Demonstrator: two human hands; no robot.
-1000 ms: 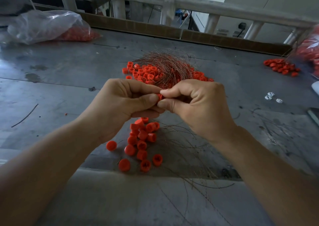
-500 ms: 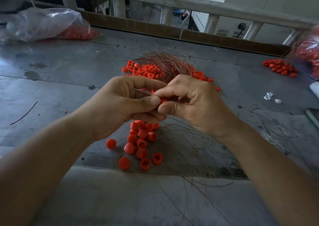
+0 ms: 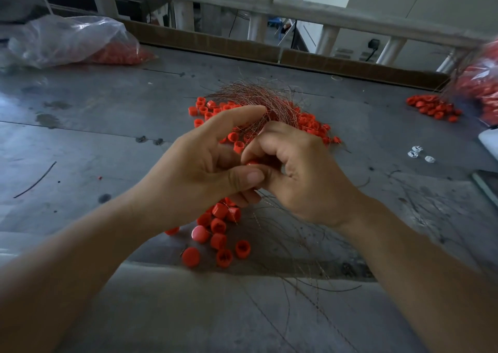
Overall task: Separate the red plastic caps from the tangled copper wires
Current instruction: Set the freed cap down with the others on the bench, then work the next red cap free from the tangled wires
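Mid-step: I see left hand (image 3: 204,169) and right hand (image 3: 299,169) meeting above table (image 3: 107,137), fingers of both pinching one red cap (image 3: 252,162); left forefinger straight; wire tangle (image 3: 256,102) just beyond; freed caps (image 3: 218,231) beneath hands; next, I judge: pull cap off its strand, drop it with the freed ones.

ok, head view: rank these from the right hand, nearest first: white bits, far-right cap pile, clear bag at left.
From the right hand:
1. white bits, on the table to its right.
2. far-right cap pile, farther back right.
3. clear bag, far-left back corner.
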